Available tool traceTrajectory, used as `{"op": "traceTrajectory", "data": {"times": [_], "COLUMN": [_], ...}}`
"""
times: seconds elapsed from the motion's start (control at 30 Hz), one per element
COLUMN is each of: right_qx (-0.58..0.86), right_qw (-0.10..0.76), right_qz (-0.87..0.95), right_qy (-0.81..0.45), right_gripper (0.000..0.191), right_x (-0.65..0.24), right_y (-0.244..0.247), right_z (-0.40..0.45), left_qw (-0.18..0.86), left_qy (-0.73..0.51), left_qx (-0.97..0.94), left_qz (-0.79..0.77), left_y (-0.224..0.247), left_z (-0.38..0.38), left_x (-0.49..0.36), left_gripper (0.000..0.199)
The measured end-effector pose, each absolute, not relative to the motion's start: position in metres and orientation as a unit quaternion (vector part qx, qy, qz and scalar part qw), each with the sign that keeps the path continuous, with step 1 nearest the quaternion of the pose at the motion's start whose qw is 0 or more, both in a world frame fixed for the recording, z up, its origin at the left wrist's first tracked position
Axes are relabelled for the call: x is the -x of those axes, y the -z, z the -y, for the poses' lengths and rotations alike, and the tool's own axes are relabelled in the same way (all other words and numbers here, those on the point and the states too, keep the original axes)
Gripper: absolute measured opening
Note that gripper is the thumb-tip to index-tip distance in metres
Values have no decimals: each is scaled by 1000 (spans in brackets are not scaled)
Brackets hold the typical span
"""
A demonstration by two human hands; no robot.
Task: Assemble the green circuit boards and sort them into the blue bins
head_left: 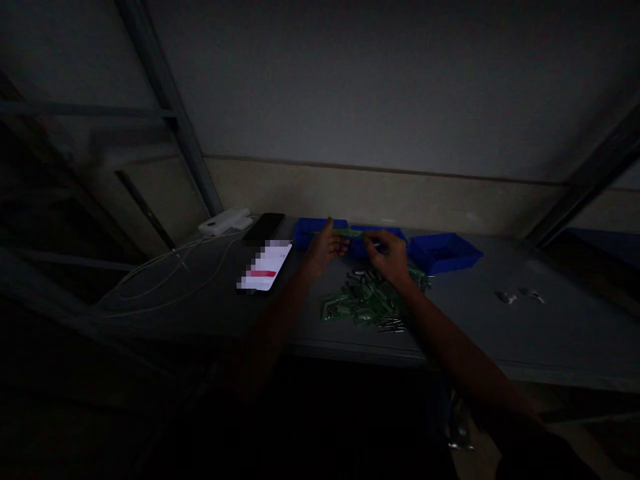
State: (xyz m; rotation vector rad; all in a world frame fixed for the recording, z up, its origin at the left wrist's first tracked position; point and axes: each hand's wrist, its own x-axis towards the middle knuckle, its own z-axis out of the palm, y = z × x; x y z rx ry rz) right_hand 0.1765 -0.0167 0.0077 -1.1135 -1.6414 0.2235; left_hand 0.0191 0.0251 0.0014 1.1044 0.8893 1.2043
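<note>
A green strip point(353, 233) spans the gap between the two hands, above the bench point(500, 337) and in front of the blue trays. It looks thin and partly see-through; the dim light hides any finer detail. The right hand point(389, 255) has its grip closed on the strip's right end, thumb and forefinger pinched together. The left hand point(326, 250) is at the other end, thumb up and the other fingers loosely curled; whether its grip clasps the strip or only touches it, I cannot tell.

Below the hands, a loose pile point(367, 300) of green pieces and shiny metal bits is spread over the bench, some of it hidden by the right forearm. Three blue trays stand in a row at the back: the left tray point(307, 230) partly behind the left hand, the middle tray point(397, 231) partly behind the right, and the right tray point(445, 257) set at an angle, in fuller view. Farther right, a few small metal parts point(509, 297) lie well apart from the pile.

On the left side, a lit phone point(270, 265) lies near the left forearm, with a dark phone point(265, 228) just behind it. Beside that are a white box point(225, 221) and pale cables point(175, 257).
</note>
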Motion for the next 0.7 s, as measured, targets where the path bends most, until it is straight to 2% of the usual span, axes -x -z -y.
{"op": "traceTrajectory", "data": {"times": [0.13,0.3,0.47,0.53,0.7], "right_qx": [471,473,463,475,461], "right_qw": [547,561,587,593,605], "right_qz": [685,672,658,637,570], "right_qy": [-99,-98,-93,-131,-310], "right_gripper": [27,29,17,15,42], "right_x": [-180,-184,-179,-178,-178], "right_y": [-8,-7,-10,-11,-12], "right_z": [18,15,14,13,9], "left_qw": [611,574,528,510,448], "left_qy": [-517,-542,-586,-600,-620], "left_qx": [-474,-508,-507,-513,-559], "left_qz": [-367,-345,-347,-341,-320], "left_y": [-5,-5,-5,-5,-1], "left_z": [-22,-18,-19,-19,-22], "left_x": [-19,-20,-20,-21,-25], "left_gripper": [20,16,13,13,7]}}
